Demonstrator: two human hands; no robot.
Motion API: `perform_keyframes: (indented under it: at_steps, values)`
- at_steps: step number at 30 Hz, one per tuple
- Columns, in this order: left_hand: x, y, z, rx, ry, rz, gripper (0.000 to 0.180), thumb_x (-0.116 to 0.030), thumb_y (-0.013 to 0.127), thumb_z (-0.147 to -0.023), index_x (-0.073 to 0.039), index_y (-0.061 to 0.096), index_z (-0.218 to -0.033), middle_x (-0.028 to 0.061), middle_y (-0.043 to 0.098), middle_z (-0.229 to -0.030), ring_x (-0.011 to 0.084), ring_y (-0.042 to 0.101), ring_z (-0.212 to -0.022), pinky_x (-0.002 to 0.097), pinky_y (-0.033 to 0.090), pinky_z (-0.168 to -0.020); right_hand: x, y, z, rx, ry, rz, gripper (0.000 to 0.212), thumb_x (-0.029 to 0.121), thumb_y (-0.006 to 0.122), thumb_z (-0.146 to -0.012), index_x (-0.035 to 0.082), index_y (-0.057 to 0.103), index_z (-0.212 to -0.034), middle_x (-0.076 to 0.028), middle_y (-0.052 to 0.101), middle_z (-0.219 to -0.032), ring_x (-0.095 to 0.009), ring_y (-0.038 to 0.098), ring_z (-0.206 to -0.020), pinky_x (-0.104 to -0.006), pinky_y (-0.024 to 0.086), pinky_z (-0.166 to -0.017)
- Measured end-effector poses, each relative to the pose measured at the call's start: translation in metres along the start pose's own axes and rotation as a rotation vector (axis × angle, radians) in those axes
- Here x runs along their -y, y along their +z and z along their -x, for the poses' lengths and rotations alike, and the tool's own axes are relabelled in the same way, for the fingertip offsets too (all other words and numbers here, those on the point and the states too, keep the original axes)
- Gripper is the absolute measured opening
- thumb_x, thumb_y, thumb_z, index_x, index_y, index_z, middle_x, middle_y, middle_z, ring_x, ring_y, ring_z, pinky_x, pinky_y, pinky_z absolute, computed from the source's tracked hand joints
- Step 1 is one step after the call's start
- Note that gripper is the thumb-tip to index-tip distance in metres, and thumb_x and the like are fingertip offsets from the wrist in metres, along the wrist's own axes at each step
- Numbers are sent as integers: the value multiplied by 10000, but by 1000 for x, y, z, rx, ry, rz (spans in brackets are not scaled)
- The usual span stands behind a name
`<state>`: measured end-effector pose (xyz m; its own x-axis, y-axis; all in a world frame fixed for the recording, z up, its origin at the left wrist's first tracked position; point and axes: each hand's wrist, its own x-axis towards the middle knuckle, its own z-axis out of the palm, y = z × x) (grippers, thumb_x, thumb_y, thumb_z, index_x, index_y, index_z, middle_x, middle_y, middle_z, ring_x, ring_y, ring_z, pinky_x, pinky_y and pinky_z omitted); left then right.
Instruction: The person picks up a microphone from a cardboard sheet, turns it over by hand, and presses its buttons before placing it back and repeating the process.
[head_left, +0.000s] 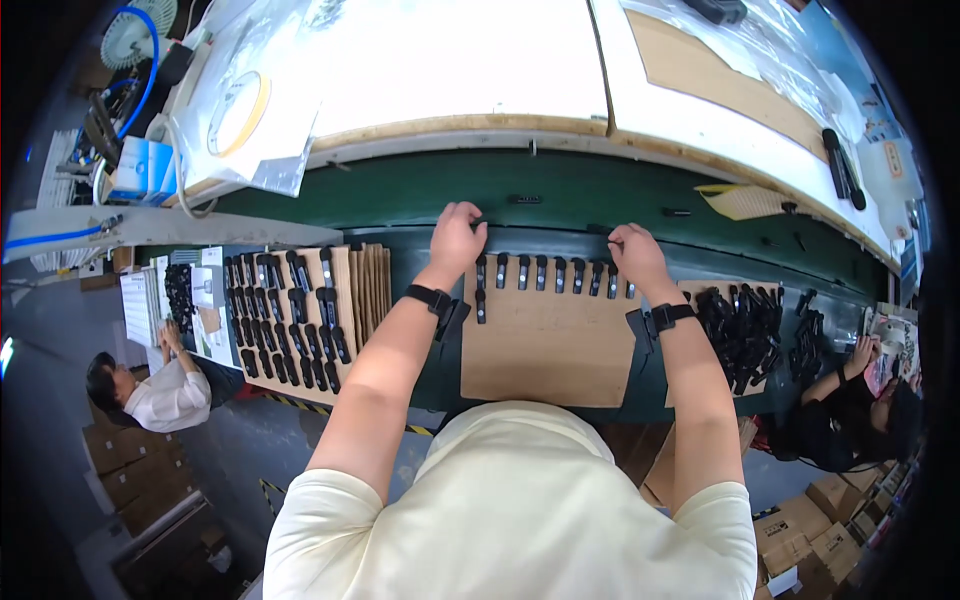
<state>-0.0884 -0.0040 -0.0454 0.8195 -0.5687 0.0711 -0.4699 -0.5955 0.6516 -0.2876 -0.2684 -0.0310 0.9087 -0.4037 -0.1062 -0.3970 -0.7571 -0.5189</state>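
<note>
A brown cardboard sheet (550,350) lies in front of me on the dark green bench. Along its far edge stands a row of short black stick-shaped devices with rounded heads and a pale patch, rather like small microphones (541,272). One more such device (481,306) lies below the row's left end. My left hand (459,240) is over the far left corner, fingers curled closed, a dark bit at the fingertips. At the row's right end my right hand (637,255) pinches a small black piece (600,230). Both wrists wear black bands.
Left is a cardboard sheet with rows of black devices (290,320), beside stacked cardboard (372,295). Right lies a heap of black devices (742,335). Small black parts (525,199) lie on the green strip below a white shelf (450,70). A person (165,395) works left, another (850,420) right.
</note>
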Motion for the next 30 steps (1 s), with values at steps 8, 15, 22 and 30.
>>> perform_keyframes:
  at_steps: [8, 15, 22, 30]
  values:
    - [-2, 36, -52, 344, -111, -274, 326, -205, 683, -804, -66, 624, -1092, 138, 614, -1130, 348, 587, -1038, 439, 501, -858, -26, 50, -47, 64, -121, 222, 199, 101, 631, -834, 54, 639, -1028, -148, 652, -949, -331, 613, -963, -433, 501, -880]
    - [62, 70, -47, 260, 119, -54, 354, -262, 622, -867, -58, 609, -1157, 138, 653, -1082, 336, 632, -962, 423, 518, -831, -1, 42, -56, 327, 210, -23, 256, 223, 524, -946, 37, 622, -1091, -166, 615, -1146, -338, 606, -1012, -421, 487, -911]
    - [61, 61, -39, 109, 141, -118, 261, -202, 594, -915, -62, 613, -1134, 85, 686, -946, 291, 654, -794, 380, 526, -768, 28, 11, -28, 262, 458, -698, 260, 147, 544, -934, 45, 608, -1164, -141, 652, -1088, -256, 627, -982, -359, 511, -863]
    - [-76, -47, 48, 356, -224, 802, 233, -30, 630, -879, -17, 592, -1108, 36, 636, -930, 121, 613, -819, 261, 489, -765, 84, -24, 74, 107, 400, -1706, 310, 41, 620, -876, 74, 569, -1180, -41, 593, -1008, -160, 590, -867, -278, 478, -735]
